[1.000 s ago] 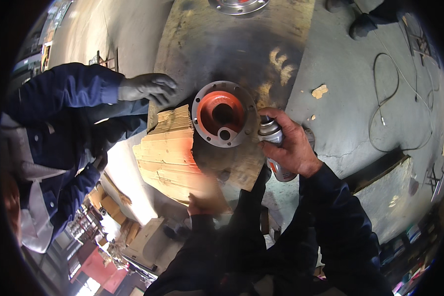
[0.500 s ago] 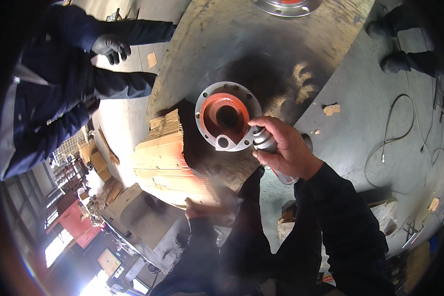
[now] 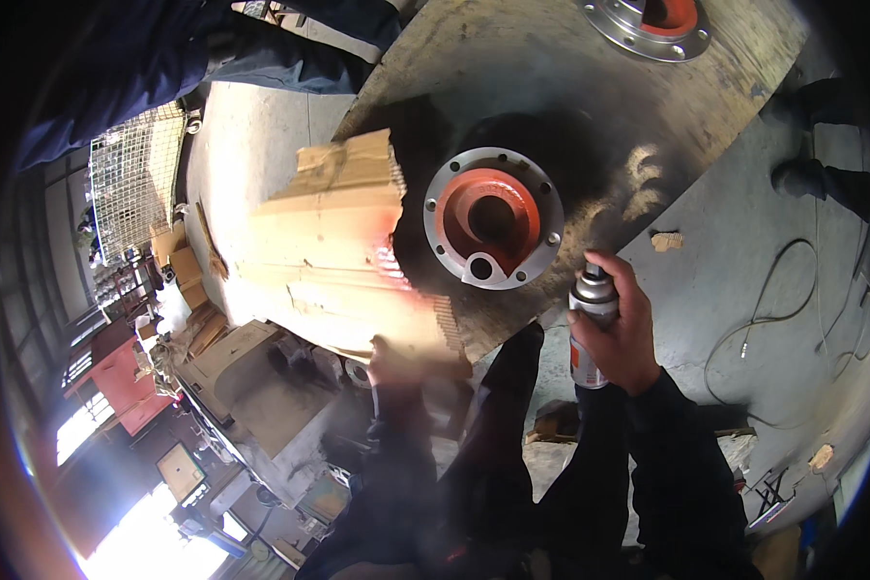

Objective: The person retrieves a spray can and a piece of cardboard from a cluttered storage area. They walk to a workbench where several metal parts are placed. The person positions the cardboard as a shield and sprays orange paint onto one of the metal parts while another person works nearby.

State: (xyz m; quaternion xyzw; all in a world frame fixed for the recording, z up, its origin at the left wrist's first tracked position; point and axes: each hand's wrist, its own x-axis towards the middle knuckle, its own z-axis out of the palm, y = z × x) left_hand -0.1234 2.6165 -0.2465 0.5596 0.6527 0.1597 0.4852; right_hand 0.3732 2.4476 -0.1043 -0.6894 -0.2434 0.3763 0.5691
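Observation:
A round metal flange (image 3: 459,208) lies on a plywood board, its inner surface coated orange-red and its bolt-holed rim bare grey. To its right and nearer me, my right hand (image 3: 631,333) grips an upright aerosol spray can (image 3: 590,350), with the index finger at the nozzle. The can stands apart from the flange. On the other side, my left hand (image 3: 384,362) holds the near edge of a torn sheet of corrugated cardboard (image 3: 329,256). Red overspray marks the cardboard's edge facing the flange. The fingers beneath the sheet are partly hidden.
The plywood board (image 3: 551,106) carries dark spray stains and a second flange (image 3: 681,39) at its far end. A person's dark-clothed legs (image 3: 280,58) are at the far left; another's shoes (image 3: 797,179) are at the right. A cable (image 3: 759,314) loops across the floor.
My right hand has drawn the spray can back from the flange's rim, toward me and right. The cardboard stays beside the flange in my left hand. The whole view has shifted.

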